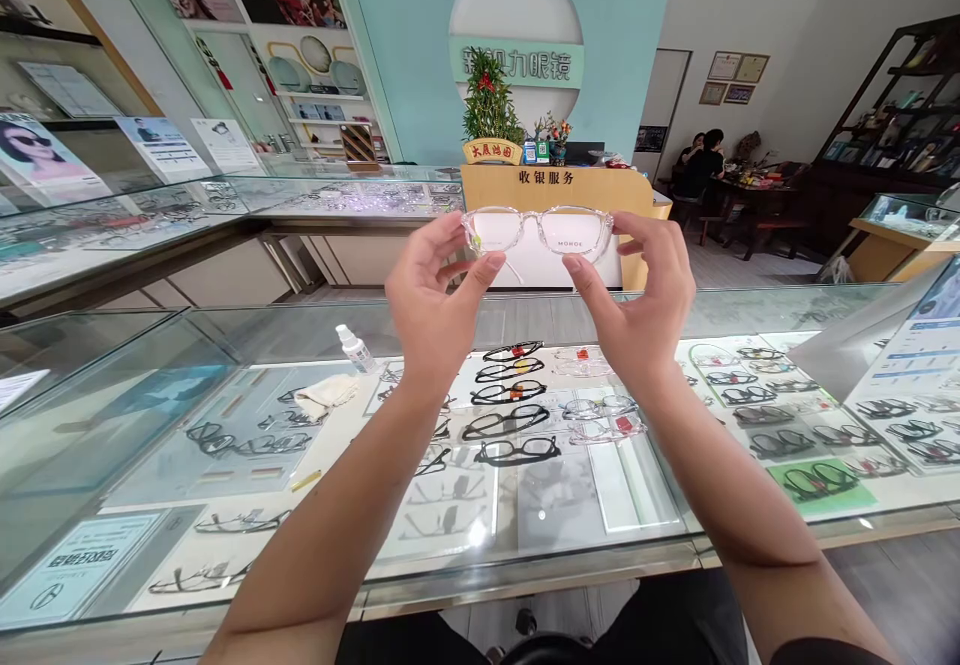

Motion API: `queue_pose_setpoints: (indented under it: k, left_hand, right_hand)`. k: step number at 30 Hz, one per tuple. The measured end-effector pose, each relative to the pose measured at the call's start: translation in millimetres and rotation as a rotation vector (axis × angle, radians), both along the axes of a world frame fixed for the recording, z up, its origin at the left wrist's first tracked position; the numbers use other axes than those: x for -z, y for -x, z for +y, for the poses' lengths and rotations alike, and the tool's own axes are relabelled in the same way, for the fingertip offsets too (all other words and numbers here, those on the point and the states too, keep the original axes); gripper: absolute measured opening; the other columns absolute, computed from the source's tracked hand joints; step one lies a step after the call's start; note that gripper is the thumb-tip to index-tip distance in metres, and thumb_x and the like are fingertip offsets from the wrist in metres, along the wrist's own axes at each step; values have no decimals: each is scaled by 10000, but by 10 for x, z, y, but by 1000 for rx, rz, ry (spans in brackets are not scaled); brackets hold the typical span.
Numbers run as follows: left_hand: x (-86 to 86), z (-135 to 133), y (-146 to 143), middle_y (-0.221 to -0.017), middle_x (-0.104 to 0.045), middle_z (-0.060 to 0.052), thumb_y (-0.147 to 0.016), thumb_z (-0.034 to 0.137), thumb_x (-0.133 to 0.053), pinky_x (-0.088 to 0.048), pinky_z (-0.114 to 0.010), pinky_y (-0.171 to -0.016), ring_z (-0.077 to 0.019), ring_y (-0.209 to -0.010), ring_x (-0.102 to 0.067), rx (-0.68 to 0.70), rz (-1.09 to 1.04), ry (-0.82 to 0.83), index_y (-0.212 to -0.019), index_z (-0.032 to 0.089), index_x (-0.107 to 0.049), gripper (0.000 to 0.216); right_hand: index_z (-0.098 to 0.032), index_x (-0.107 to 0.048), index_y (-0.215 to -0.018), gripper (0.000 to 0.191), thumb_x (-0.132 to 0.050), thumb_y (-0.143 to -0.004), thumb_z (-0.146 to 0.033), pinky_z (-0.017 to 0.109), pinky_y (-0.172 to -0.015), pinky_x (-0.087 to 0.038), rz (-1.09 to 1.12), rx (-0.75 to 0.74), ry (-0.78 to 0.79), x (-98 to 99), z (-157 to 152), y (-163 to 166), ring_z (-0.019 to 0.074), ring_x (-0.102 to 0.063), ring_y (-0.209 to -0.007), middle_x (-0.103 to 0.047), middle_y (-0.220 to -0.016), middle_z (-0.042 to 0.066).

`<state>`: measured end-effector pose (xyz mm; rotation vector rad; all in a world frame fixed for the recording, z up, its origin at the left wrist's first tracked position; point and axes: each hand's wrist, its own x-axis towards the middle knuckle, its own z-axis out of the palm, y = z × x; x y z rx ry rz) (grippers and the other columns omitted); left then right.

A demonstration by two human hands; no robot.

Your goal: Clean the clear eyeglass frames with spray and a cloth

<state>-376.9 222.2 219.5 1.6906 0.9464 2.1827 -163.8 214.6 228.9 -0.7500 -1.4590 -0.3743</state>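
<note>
A glass counter (555, 567) spans the foreground. Above it, the left hand (433, 290) and right hand (646, 290) grip clear glasses (531, 216) by opposite ends, roughly level. Good handling needs light, even pressure, lenses (574, 229) kept free of thumbs (480, 277); whether the right thumb (589, 287) touches one is unclear.

Far left of the clear-framed eyeglasses (531, 215), a sunglasses poster (46, 160) is cut by the edge; nearer, below-left, print on the spray bottle (354, 347) is too small to read.
</note>
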Motion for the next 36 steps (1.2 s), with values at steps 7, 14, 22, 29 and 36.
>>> queue_pose_setpoints:
  k: [7, 14, 22, 29, 36]
  left_hand:
    - [30, 28, -31, -1366, -786, -106, -828, 576, -980, -652, -384, -984, -259, -1231, -769, -19, 5, -28, -1318, 267, -726, 632]
    - [54, -28, -113, -1353, -735, -77, -816, 625, -968, -625, -415, -961, -266, -1213, -730, -232, 32, -161, -1299, 306, -693, 642]
    - [60, -77, -123, -1330, -649, -92, -772, 681, -969, -624, -529, -1014, -345, -1305, -657, -363, 127, -224, -1324, 346, -682, 707]
    - [86, -61, -96, -1342, -633, -97, -746, 649, -999, -590, -561, -1103, -362, -1393, -603, -348, 155, -245, -1357, 355, -681, 749]
    - [96, 9, -97, -1354, -700, -86, -789, 703, -949, -607, -549, -1111, -328, -1294, -703, -281, 125, -197, -1346, 344, -697, 709]
  right_hand:
    - [-306, -683, -1361, 408, -747, -1036, -544, 530, -988, -588, -15, -11, 25, -2, 15, -23, 305, -737, -1134, -786, -1281, 102]
    - [-314, -694, -1416, 485, -792, -997, -537, 495, -977, -610, 35, -179, 222, 36, 73, -28, 267, -760, -1073, -806, -1341, 88]
    - [-323, -684, -1437, 480, -769, -992, -479, 517, -1018, -615, 56, -239, 314, 58, 96, -19, 272, -769, -1146, -788, -1438, 94]
    - [-327, -655, -1441, 485, -770, -994, -474, 526, -1029, -609, 52, -238, 298, 59, 99, -22, 282, -759, -1178, -780, -1437, 92]
    - [-308, -600, -1394, 468, -778, -984, -447, 523, -1021, -593, 63, -211, 219, 68, 93, -19, 277, -732, -1141, -722, -1398, 106]
